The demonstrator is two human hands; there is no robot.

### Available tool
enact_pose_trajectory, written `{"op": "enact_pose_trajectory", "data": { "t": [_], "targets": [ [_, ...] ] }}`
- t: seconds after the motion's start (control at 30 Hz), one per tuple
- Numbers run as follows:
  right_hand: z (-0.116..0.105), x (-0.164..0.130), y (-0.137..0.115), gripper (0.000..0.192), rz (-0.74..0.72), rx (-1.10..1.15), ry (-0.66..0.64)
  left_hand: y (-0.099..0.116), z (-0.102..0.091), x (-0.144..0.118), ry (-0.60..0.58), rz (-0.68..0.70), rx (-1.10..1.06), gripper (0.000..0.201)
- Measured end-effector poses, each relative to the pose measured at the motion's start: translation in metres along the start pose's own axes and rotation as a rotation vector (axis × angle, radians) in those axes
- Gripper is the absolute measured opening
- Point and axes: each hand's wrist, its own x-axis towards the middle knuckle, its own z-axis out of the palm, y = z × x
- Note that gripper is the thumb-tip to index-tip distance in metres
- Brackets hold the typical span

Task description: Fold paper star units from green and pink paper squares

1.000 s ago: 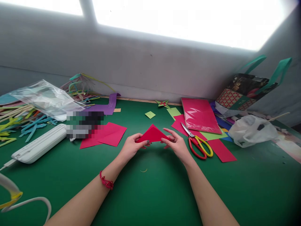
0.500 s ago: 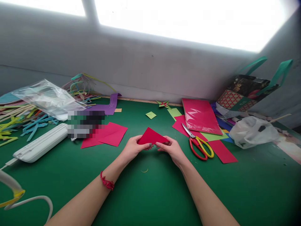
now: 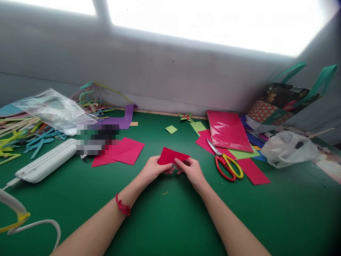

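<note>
A folded piece of red paper [image 3: 170,156] is held up between my two hands, just above the green table [image 3: 165,227]. My left hand [image 3: 154,169] pinches its left lower edge, thumb on the near face. On the other side my right hand [image 3: 190,170] grips the lower right edge, its thumb pressed near the middle of the paper. Some fingers of both hands are hidden behind it. Beyond the hands lie a small folded green paper square [image 3: 171,129] and a green and red paper star [image 3: 185,117].
Scissors [image 3: 225,161] with red and yellow handles lie right of my hands, by a packet of red paper [image 3: 230,129]. Loose red sheets [image 3: 129,151] and a white power strip [image 3: 46,161] are at left. A white plastic bag [image 3: 289,147] sits far right.
The red paper has turned and tilted slightly, its top corner shifting left and down. My right thumb has slid inward and up along it. The view has moved a little.
</note>
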Motion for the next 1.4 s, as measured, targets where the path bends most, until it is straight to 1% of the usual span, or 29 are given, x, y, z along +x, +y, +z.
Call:
{"op": "enact_pose_trajectory", "data": {
  "t": [0.1, 0.17, 0.3, 0.4, 0.47, 0.6, 0.7, 0.8, 0.9, 0.97, 1.0, 1.1, 1.17, 1.23, 1.3, 1.4],
  "targets": [
    [-0.006, 0.005, 0.004, 0.036, -0.02, 0.025, 0.048, 0.0, -0.005, 0.002, -0.014, -0.026, 0.036, 0.034],
    [-0.011, 0.007, 0.005, 0.038, -0.035, 0.028, 0.097, 0.001, -0.008, 0.002, 0.002, -0.037, 0.05, 0.033],
    [-0.018, 0.008, 0.002, 0.037, -0.06, 0.008, 0.138, 0.003, -0.011, 0.002, 0.005, 0.007, 0.117, 0.03],
    [-0.022, 0.007, 0.0, 0.033, -0.079, 0.014, 0.178, 0.004, -0.011, 0.001, 0.008, 0.04, 0.198, 0.032],
    [-0.025, 0.008, 0.0, 0.034, -0.087, 0.044, 0.182, 0.005, -0.011, 0.0, 0.001, 0.041, 0.222, 0.033],
    [-0.029, 0.01, 0.002, 0.045, -0.066, 0.13, 0.158, 0.007, -0.011, -0.002, -0.071, 0.035, 0.25, 0.036],
    [-0.028, 0.01, 0.002, 0.049, -0.056, 0.175, 0.146, 0.008, -0.009, -0.004, -0.079, 0.055, 0.23, 0.036],
    [-0.022, 0.007, -0.002, 0.043, -0.058, 0.169, 0.094, 0.009, -0.004, -0.004, -0.047, 0.058, 0.181, 0.037],
    [-0.019, 0.006, -0.003, 0.03, -0.068, 0.109, 0.054, 0.008, 0.004, -0.005, -0.098, 0.024, 0.102, 0.043],
    [-0.019, 0.007, -0.002, 0.026, -0.067, 0.084, 0.035, 0.006, 0.007, -0.005, -0.127, 0.022, 0.071, 0.045],
    [-0.02, 0.007, -0.001, 0.026, -0.062, 0.073, 0.016, 0.005, 0.008, -0.004, -0.113, 0.032, 0.066, 0.044],
    [-0.021, 0.007, 0.0, 0.027, -0.045, 0.035, -0.051, 0.004, 0.006, -0.003, -0.02, 0.066, 0.051, 0.037],
    [-0.019, 0.006, 0.0, 0.027, -0.036, 0.039, -0.067, 0.004, 0.003, -0.002, 0.048, 0.073, 0.019, 0.034],
    [-0.016, 0.005, -0.001, 0.028, -0.033, 0.048, -0.073, 0.004, 0.002, -0.001, 0.092, 0.079, -0.006, 0.032],
    [-0.012, 0.004, -0.001, 0.028, -0.054, 0.026, -0.089, 0.005, 0.002, -0.002, 0.089, 0.093, -0.015, 0.031],
    [-0.011, 0.003, 0.0, 0.024, -0.101, -0.009, -0.104, 0.005, 0.006, -0.004, 0.002, 0.109, 0.034, 0.032]
  ]
}}
